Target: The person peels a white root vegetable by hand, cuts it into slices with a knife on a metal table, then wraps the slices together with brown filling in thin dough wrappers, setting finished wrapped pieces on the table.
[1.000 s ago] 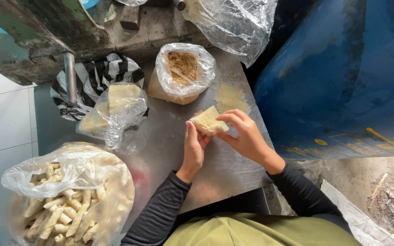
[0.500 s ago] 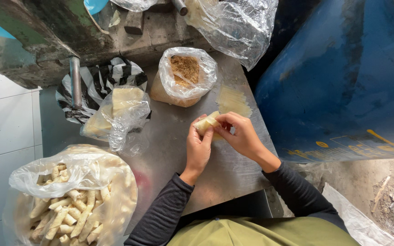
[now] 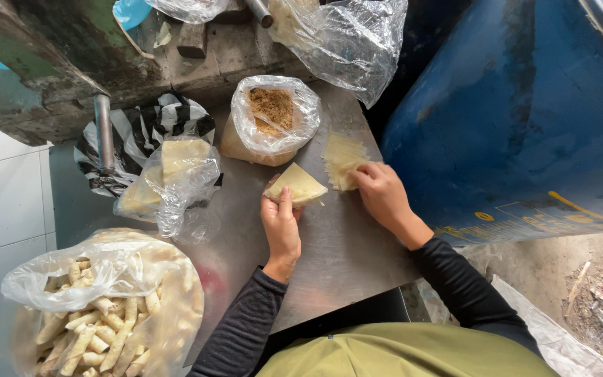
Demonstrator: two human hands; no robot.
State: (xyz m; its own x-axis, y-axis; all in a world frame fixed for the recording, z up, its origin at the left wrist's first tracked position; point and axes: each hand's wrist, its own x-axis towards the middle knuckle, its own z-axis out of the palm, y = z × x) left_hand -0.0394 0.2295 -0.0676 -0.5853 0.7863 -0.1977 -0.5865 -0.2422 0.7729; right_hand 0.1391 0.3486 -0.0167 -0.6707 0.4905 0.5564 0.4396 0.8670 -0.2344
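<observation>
My left hand (image 3: 282, 223) holds a pale triangular pastry sheet (image 3: 297, 183) just above the metal table (image 3: 343, 265), thumb on top. My right hand (image 3: 382, 192) reaches to a small stack of thin wrapper sheets (image 3: 340, 155) lying flat on the table, fingertips pinching the stack's near edge. Right behind the triangle stands an open plastic bag of brown crumbly filling (image 3: 271, 112).
A large clear bag of finished rolled sticks (image 3: 106, 314) sits at the near left. A clear bag with pale sheets (image 3: 176, 171) lies on a black-and-white striped bag (image 3: 148, 132). A blue barrel (image 3: 525, 119) stands close on the right. A metal rod (image 3: 105, 131) hangs from the green bench.
Both hands were together on one wrapper piece. Now the right hand has moved right to the stack of sheets, and the left hand alone holds the triangular sheet.
</observation>
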